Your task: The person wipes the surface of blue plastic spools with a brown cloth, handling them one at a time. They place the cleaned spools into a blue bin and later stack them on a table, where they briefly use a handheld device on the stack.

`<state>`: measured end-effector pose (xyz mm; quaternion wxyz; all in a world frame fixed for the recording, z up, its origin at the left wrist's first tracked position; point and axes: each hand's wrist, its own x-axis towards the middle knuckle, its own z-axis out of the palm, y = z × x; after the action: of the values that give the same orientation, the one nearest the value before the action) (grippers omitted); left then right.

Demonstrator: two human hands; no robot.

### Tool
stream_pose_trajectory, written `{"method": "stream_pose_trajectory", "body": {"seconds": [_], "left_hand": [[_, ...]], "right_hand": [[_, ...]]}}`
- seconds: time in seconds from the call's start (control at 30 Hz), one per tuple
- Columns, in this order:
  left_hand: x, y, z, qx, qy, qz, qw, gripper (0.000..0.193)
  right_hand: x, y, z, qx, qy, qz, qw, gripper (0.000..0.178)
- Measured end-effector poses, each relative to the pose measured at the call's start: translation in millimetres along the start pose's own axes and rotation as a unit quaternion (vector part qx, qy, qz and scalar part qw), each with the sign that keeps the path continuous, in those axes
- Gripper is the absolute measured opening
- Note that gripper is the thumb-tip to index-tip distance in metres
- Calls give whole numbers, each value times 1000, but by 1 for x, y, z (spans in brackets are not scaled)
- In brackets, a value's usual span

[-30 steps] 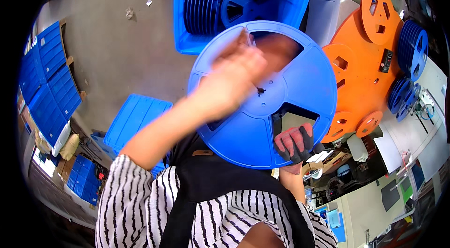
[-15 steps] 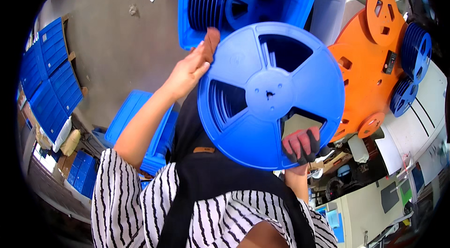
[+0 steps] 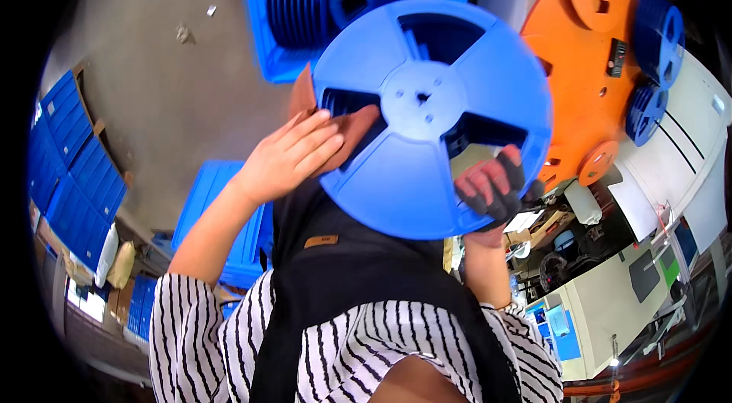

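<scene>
On the left side of the blue reel (image 3: 437, 104), the left hand (image 3: 293, 150) has its grip closed on a brown cloth (image 3: 354, 133). The reel is before a black apron (image 3: 347, 277); at its lower right, the gloved right hand (image 3: 494, 188) grips the rim, fingers curled.

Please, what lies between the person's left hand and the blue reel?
In the head view, a bent brown sheet lies between the left hand and the blue reel; its material I cannot tell.
</scene>
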<state>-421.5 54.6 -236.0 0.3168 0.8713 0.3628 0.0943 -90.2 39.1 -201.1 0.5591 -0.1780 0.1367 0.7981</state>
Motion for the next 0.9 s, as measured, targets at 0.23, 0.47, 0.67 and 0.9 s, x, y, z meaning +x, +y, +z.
{"method": "stream_pose_trajectory", "body": {"seconds": [0.23,0.47,0.67,0.9], "left_hand": [[-3,-7,-5,-19,-43,-2,999,39],[-21,4,-30,-182,-57,-111,975,34],[-53,-6,-48,-634,111,-487,590,25],[-78,-24,-18,-704,203,-453,508,40]], "right_hand": [[33,-3,8,-7,-88,62,994,69],[59,5,42,-223,206,-9,953,63],[39,5,22,-308,171,-7,936,51],[12,21,29,-322,194,6,927,46]]}}
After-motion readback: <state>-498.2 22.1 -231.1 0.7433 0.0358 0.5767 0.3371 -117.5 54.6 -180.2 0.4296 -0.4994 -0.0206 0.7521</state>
